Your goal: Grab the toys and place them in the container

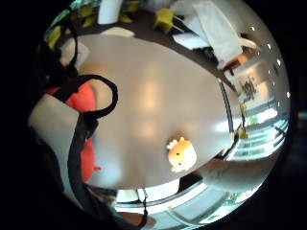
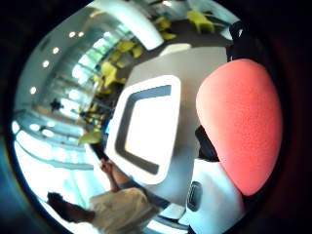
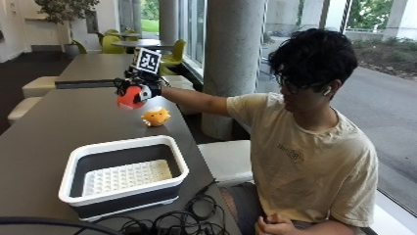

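Red plush toy [image 3: 132, 97] sits in my gloved right hand [image 3: 140, 88], fingers curled round it, lifted over the far table [image 3: 52, 122], seemingly for carrying to the near container [image 3: 120, 177]. The orange toy [image 3: 155, 116] waits on the table between them.

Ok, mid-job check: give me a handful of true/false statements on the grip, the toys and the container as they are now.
1. The gloved right hand holds the red toy above the table. True.
2. The orange toy is already in the container. False: it sits on the table, beyond the container.
3. The container has a toy lying in it. False: only its white gridded floor shows.
4. The grip is closed round the red toy. True.
5. The container is nearer the person than the orange toy. True.
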Demonstrator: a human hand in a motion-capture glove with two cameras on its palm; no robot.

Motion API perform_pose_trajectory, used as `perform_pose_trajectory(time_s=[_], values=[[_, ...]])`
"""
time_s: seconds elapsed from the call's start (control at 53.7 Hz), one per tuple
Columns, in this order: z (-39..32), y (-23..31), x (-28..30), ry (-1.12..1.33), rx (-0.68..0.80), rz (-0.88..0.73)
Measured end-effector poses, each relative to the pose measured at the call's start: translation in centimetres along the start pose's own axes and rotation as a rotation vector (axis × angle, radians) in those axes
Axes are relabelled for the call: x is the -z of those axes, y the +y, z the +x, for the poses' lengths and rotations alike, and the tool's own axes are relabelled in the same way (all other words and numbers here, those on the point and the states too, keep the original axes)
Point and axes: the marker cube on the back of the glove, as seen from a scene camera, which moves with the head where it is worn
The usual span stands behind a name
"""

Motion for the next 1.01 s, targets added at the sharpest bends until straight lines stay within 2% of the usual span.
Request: perform_pose_trajectory(time_s=[0.224,0.484,0.633,0.838,1.006], values=[[-13.2,-2.1,2.4,-0.073,0.184,0.019],[-20.6,-3.9,-1.2,-0.065,0.238,-0.204],[-22.1,-3.5,-3.2,-0.012,0.26,-0.347],[-21.6,-2.7,-2.9,-0.046,0.247,-0.273],[-18.9,-0.5,-2.2,0.035,0.2,-0.32]])
